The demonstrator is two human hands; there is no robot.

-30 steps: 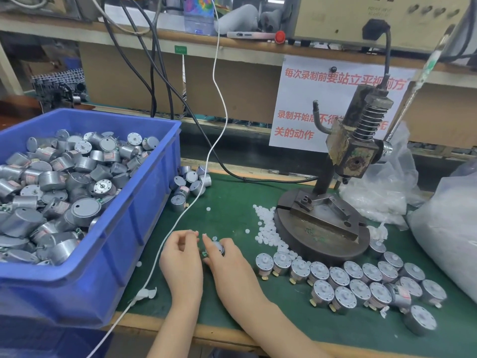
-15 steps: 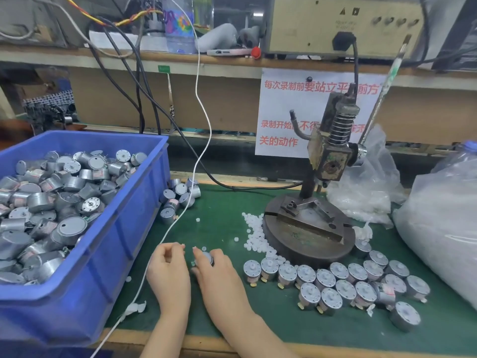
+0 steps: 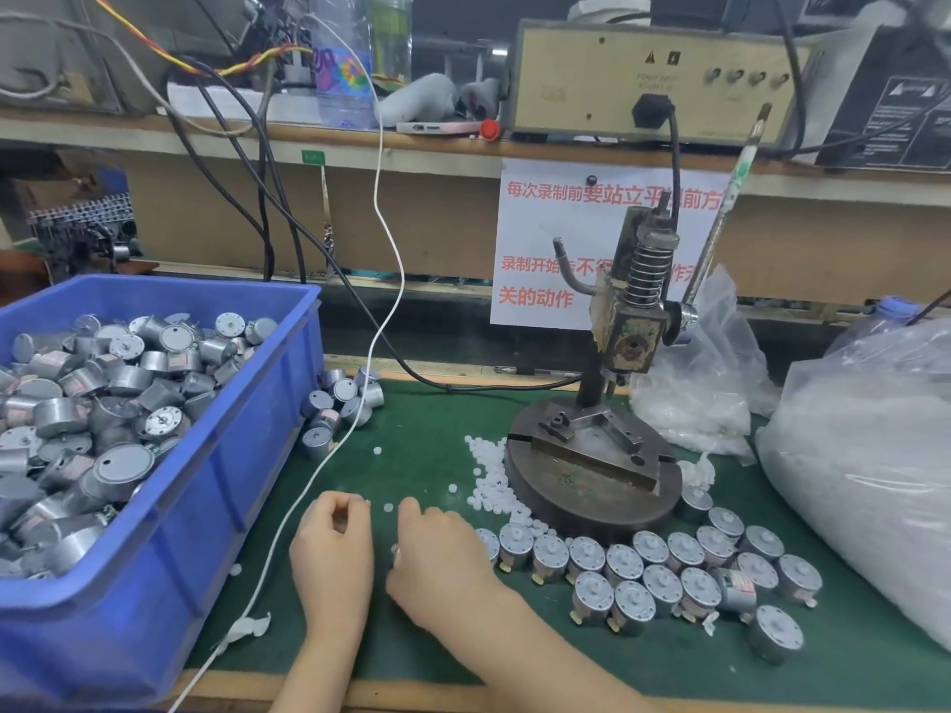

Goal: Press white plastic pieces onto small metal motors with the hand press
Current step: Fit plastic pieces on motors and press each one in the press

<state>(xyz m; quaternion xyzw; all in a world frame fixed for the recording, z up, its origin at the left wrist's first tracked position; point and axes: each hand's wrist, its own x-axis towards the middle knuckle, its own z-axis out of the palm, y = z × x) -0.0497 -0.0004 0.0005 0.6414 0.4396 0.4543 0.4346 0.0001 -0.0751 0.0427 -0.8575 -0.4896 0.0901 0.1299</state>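
Hands drifted a bit apart since half a second ago. The motor (image 3: 395,550) that had been showing at the tips of the right hand (image 3: 442,563) ended up tucked under it, so only a grey sliver peeked out on the thumb side. That hand sat palm-down on the green mat (image 3: 411,656), curled over the motor.

The left hand (image 3: 334,558) was just beside it, curled in toward its thumb with something whitish at the tips. Honestly couldn't tell if it was pinching a piece or not. One loose white plastic piece (image 3: 388,507) lay on the mat between the two hands.

A white cable (image 3: 288,532) ran over the mat left of the left hand, alongside the blue bin (image 3: 170,558), which was heaped with motors. Right of the right hand stood rows of upright motors (image 3: 663,581), each with a pale nub in the middle.

Behind those sat the hand press (image 3: 633,326) on its round base (image 3: 592,486), lever (image 3: 720,223) angled up to the right. A scatter of white pieces (image 3: 486,470) lay against the base's left edge, and a few loose motors (image 3: 339,403) sat by the bin's far corner.

Two clear bags, a small one (image 3: 705,393) and a big one (image 3: 864,455), sat on the right. A paper sign (image 3: 545,239) with red text hung behind the press.
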